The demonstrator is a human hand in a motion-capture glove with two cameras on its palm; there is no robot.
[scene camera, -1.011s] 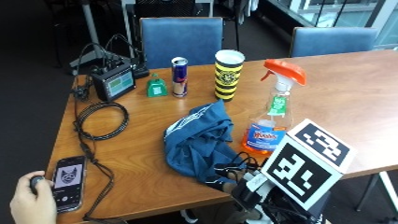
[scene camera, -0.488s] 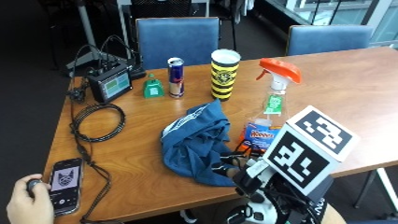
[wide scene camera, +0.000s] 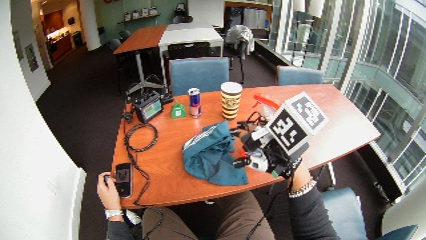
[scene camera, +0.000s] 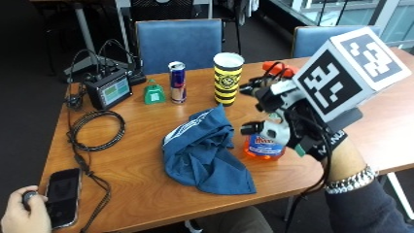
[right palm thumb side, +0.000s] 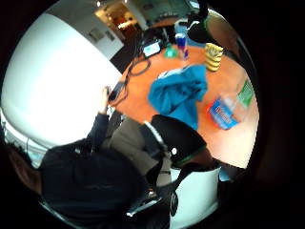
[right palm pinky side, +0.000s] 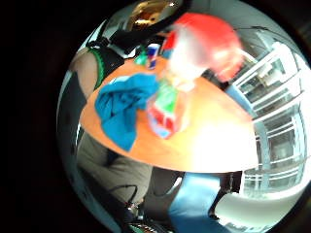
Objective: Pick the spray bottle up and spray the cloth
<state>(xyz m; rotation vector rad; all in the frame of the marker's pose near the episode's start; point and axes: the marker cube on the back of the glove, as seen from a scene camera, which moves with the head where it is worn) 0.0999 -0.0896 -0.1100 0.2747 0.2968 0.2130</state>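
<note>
Now my right hand (scene camera: 291,114) has come in over the table's near edge to the bottle (scene camera: 264,145), which stands just beside the cloth (scene camera: 204,150). Whether my fingers have closed on it I cannot tell, so I judge the pick-up not yet sure.

On a brown wooden table (scene camera: 148,165), a crumpled blue cloth (scene camera: 204,150) lies near the front edge, with a clear plastic spray bottle with an orange trigger head (scene camera: 264,145) standing just to its right. The black-gloved right hand (scene camera: 304,124) is at the bottle, in front of its upper part. Behind the cloth, from left to right, stand a small black monitor (scene camera: 109,90), a little green bell (scene camera: 153,92), a blue and silver drink can (scene camera: 177,81) and a tall yellow and black paper cup (scene camera: 228,72). A coiled black cable (scene camera: 95,130) lies left of the cloth. At the front left corner, a black smartphone (scene camera: 62,196) lies beside a bare left hand (scene camera: 23,218). Two blue upholstered chairs (scene camera: 180,43) stand behind the table.
</note>
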